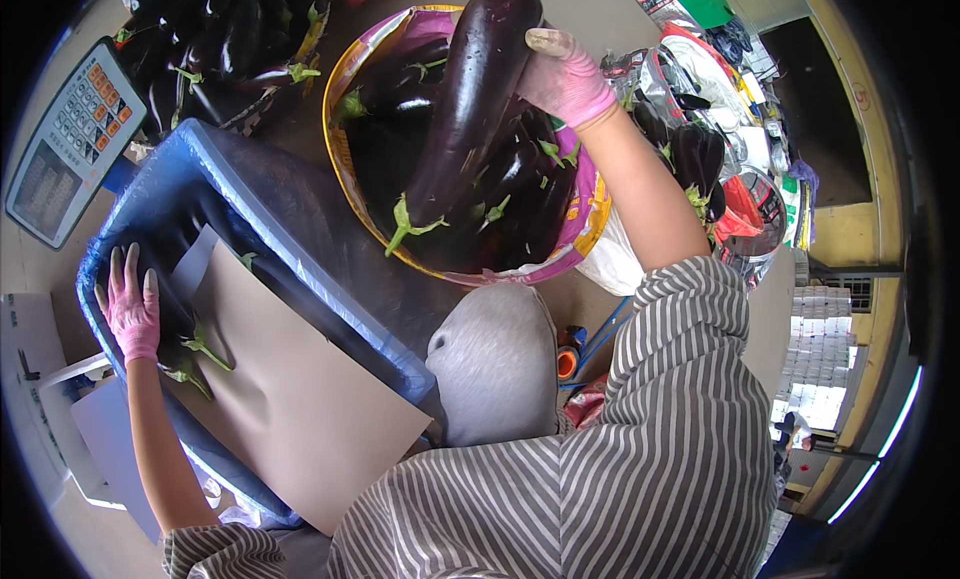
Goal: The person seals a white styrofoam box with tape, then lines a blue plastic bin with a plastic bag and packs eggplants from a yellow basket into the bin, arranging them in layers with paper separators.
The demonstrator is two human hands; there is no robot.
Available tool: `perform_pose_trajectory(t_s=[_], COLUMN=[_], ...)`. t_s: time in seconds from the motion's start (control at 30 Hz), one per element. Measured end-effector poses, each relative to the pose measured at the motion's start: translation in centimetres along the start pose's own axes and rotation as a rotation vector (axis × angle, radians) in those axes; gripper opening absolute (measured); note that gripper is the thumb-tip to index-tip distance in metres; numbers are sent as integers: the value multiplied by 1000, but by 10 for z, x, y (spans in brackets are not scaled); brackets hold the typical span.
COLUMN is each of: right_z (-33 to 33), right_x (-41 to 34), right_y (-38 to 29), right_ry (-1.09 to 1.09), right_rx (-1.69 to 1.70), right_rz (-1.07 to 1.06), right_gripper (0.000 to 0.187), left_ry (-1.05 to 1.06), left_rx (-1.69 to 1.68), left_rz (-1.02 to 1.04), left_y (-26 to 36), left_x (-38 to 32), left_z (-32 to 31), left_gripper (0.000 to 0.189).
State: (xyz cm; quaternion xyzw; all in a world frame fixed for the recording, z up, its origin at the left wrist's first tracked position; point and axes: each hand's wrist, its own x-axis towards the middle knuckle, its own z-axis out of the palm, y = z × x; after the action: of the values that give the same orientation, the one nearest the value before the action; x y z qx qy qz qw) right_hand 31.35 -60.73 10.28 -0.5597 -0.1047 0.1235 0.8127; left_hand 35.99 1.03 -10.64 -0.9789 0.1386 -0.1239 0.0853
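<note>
My right hand (pixel 562 76), in a pink glove with pale fingertips, grips a large eggplant (pixel 476 91) near its blunt end. The eggplant hangs tilted over a round, yellow-and-purple-rimmed sack (pixel 336 140) full of eggplants, its green stem pointing down. My left hand (pixel 135 301), gloved alike, lies with fingers spread on dark eggplants inside a crate lined with blue plastic film (pixel 292 267). Two green stems (pixel 201 345) show beside that hand. A large sheet of brown paper (pixel 292 399) drapes over the crate's near side, covering part of the contents.
A digital scale (pixel 75 143) stands at the left, bearing a keypad. Behind it lies another heap of eggplants (pixel 240 38). More eggplants (pixel 694 155) and plastic bags are at the right. An orange tape roll (pixel 568 363) lies beside my grey-clad knee. Stacked white boxes (pixel 817 354) stand far right.
</note>
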Motion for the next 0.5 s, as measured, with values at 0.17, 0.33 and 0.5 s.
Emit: perform_pose_trajectory(t_s=[0.17, 0.33, 0.5], right_z=[-45, -134, -188], right_x=[20, 14, -114], right_y=[72, 35, 143], right_ry=[121, 353, 1538], right_rx=[5, -443, -989], right_rz=[-108, 162, 808], right_gripper=[36, 55, 78], left_ry=[45, 70, 51], left_rx=[-32, -46, -138], left_rz=[32, 74, 89], left_y=[-8, -17, -19], left_x=[-1, 1, 0], left_z=[8, 15, 10], left_gripper=[59, 59, 58])
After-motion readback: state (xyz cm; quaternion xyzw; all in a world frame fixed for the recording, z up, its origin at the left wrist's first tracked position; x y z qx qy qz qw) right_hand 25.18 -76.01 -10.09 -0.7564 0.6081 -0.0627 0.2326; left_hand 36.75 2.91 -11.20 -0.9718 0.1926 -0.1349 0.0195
